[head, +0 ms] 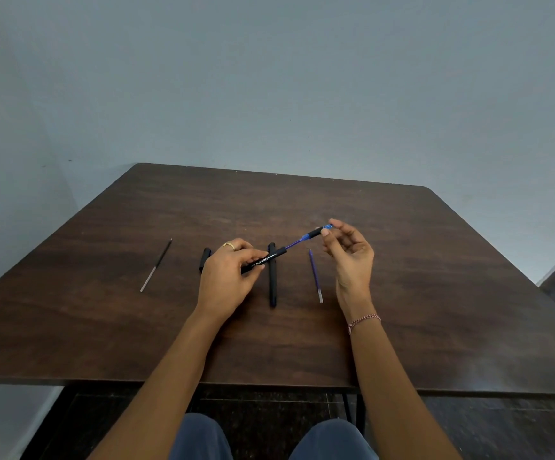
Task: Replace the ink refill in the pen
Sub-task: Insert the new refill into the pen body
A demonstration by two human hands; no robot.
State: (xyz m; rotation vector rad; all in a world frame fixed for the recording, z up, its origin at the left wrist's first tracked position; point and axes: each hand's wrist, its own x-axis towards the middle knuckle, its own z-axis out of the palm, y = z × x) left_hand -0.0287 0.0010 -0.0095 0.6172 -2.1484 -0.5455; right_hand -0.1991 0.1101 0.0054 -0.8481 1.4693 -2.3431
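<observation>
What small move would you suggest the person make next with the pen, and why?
Probably draw the right hand, which pinches the tip section, away along the barrel's line so the blue refill clears the pen barrel held by the left hand. The refill is partly exposed between the hands, and a spare refill lies on the table.

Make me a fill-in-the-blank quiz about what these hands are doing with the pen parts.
1. The left hand grips a black barrel with ____ lettering.
2. The right hand pinches the tip section; a ____ refill spans from it to the barrel.
3. A loose refill lies on the table to the ____ of the black pen lying flat.
Missing words: white; blue; right.
</observation>
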